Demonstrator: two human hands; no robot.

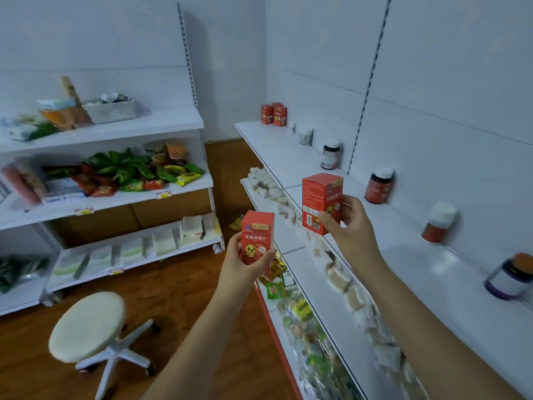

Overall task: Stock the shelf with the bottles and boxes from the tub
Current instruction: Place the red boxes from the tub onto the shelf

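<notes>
Red box (pixel 322 202) at 1 o'clock over the top shelf (pixel 409 272), right hand (pixel 344 223) fingers pinching it | second red box (pixel 257 238) centre, left hand (pixel 248 262) fingers wrapped round | step: shelving boxes | next likely: stand it upright near the bottles (pixel 378 186) at 2 o'clock

Operator: two bare arms, head-camera view.
Left hand (pixel 245 256) and right hand (pixel 347 223) are ungloved. Both forearms are uncovered to the frame edge; no sleeve, watch, ring or strap is visible. Fingernails are short and unpainted.
</notes>
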